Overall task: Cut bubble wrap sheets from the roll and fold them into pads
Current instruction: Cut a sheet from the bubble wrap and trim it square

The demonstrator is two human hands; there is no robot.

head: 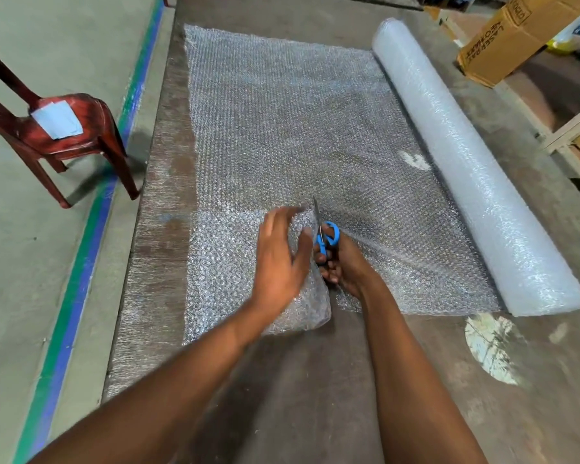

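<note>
A long roll of bubble wrap (462, 155) lies along the right side of the brown table (282, 380). Its unrolled sheet (282, 112) spreads leftward across the table. My right hand (344, 266) grips blue-handled scissors (325, 237) whose blades point away from me into a cut running up from the sheet's near edge. My left hand (280, 259) rests with spread fingers on the partly cut-off piece (221, 272) just left of the scissors. That piece's near edge curls up below my left wrist.
A red plastic chair (57, 128) with a pale paper on its seat stands on the floor to the left, beside a green and blue floor stripe (91, 236). A cardboard box (516, 35) and shelving sit at the far right.
</note>
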